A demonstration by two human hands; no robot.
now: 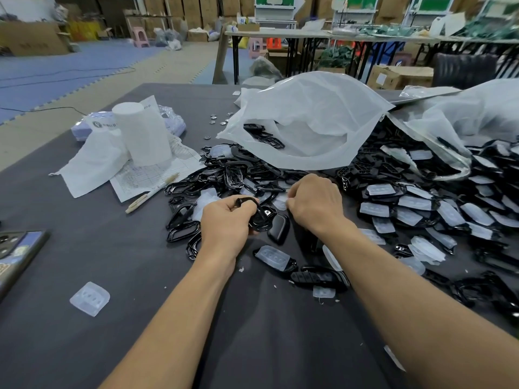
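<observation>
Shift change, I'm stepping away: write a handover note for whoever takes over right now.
Left hand grips a black shell.
Right hand is curled at a clear pad; grip hidden.
Loose frames lie left of the hands, padded shells piled right, bag behind.
Done: seemingly the right pile.
Left: fit this pad, then work through the frames.
</observation>
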